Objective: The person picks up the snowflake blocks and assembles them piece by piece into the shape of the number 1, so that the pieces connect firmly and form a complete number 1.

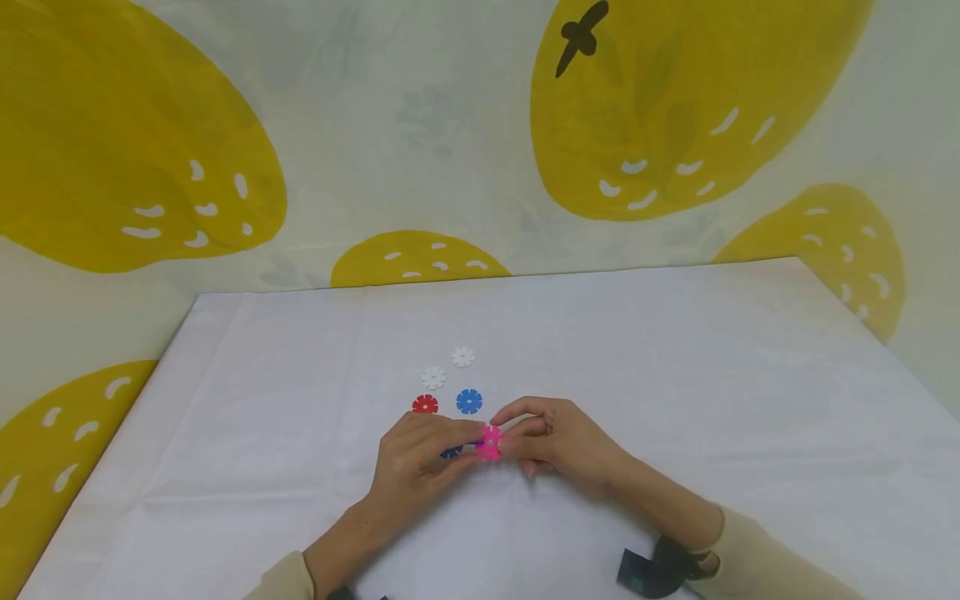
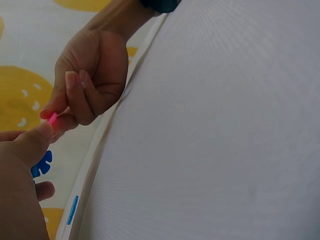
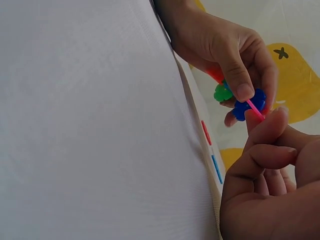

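On the white table, toward six o'clock in the head view, the pink disc sits between two hands. The right hand pinches its three o'clock edge between thumb and finger. At nine o'clock, the left hand grips the dark-blue disc between thumb and fingers. This opposed hold probably steadies both parts where they meet; whether a slot is seated cannot be determined. From the pink disc, the light-blue disc lies at eleven o'clock and the red disc at ten, with a near white disc and a far white disc beyond, apparently for easy reach. The right wrist view adds a green disc beside the dark-blue disc, hidden in the head view. Only the head view shows the white discs.
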### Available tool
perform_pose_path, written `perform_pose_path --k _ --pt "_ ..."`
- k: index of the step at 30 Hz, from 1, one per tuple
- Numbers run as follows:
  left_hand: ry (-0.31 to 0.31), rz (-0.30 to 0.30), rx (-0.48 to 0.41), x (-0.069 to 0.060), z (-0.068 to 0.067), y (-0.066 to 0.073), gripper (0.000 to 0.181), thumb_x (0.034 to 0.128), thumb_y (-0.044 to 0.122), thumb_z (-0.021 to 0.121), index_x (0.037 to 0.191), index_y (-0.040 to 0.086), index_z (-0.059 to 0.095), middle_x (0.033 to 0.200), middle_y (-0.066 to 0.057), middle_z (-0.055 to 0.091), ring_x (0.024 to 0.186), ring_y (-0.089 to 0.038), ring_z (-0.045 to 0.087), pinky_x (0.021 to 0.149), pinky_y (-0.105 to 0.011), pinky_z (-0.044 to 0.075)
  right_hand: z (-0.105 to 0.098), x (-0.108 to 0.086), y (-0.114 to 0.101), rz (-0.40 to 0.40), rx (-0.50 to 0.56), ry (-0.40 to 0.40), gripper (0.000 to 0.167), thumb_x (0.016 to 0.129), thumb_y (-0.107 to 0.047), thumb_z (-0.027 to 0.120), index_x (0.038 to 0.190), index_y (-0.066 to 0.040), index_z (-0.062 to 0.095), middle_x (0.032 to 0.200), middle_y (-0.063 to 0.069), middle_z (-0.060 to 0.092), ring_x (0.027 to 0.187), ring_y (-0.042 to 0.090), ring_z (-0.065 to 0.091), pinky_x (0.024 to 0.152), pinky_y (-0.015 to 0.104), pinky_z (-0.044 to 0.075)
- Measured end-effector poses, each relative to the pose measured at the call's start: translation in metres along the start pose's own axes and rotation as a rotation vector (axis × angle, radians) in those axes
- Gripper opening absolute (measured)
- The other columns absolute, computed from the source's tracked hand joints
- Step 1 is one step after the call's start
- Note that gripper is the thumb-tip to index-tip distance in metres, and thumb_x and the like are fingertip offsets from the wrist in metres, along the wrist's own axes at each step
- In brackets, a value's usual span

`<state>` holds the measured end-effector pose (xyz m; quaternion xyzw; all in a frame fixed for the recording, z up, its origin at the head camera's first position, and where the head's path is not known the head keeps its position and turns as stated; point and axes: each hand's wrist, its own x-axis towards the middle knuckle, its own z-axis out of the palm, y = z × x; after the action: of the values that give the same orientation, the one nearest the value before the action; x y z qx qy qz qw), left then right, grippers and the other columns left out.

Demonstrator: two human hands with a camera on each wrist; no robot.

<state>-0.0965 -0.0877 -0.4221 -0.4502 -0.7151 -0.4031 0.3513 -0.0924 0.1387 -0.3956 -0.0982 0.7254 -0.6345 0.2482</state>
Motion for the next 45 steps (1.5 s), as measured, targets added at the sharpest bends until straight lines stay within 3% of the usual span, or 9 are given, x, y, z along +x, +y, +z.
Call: perform_pose_path --k 12,25,32,39,45 --pt "0.004 -0.04 -0.044 -0.004 0.0 -0.001 0.028 0.0702 0.008 0.083 0.097 0.008 0.074 0.087 -0.001 0.073 0.074 -0.009 0.065 0.069 -0.023 0.044 0.003 0.001 -0.003 0.043 0.093 0.007 0.035 0.083 -0.016 0.075 0.114 -0.005 0.062 0.091 0.014 0.071 0.06 0.019 0.058 0.059 0.022 0.05" --pt "-0.023 -0.121 -0.057 -0.004 -0.004 0.003 0.021 0.0764 0.006 0.078 0.097 0.008 0.075 0.089 0.001 0.073 0.077 -0.009 0.066 0.072 -0.021 0.044 0.003 0.001 -0.003 0.042 0.115 -0.009 0.037 0.083 -0.015 0.075 0.115 -0.004 0.061 0.081 0.017 0.069 0.063 0.02 0.058 0.056 0.02 0.043" --pt "-0.016 -0.13 -0.073 -0.003 -0.004 0.003 0.022 0.0756 0.003 0.078 0.097 0.007 0.075 0.089 0.0 0.073 0.076 -0.01 0.066 0.072 -0.022 0.045 -0.003 0.0 -0.008 0.005 -0.101 0.052 0.031 0.088 -0.025 0.07 0.114 -0.011 0.063 0.07 0.013 0.066 0.06 0.021 0.055 0.057 0.024 0.043" --pt "-0.016 -0.141 -0.081 -0.001 -0.003 0.002 0.021 0.0751 0.003 0.079 0.096 0.007 0.075 0.087 0.0 0.073 0.075 -0.008 0.065 0.07 -0.02 0.044 -0.015 0.004 -0.019 -0.048 -0.205 0.145 0.027 0.09 -0.025 0.067 0.114 -0.012 0.065 0.09 0.004 0.071 0.071 0.026 0.061 0.064 0.032 0.05" --pt "-0.031 -0.175 -0.088 -0.003 -0.003 0.0 0.02 0.0767 0.005 0.078 0.097 0.009 0.076 0.088 0.002 0.073 0.074 -0.007 0.063 0.07 -0.018 0.043 -0.019 0.026 -0.025 -0.119 -0.305 0.198 0.028 0.088 -0.026 0.071 0.112 -0.013 0.066 0.097 -0.002 0.069 0.078 0.022 0.063 0.063 0.034 0.052"
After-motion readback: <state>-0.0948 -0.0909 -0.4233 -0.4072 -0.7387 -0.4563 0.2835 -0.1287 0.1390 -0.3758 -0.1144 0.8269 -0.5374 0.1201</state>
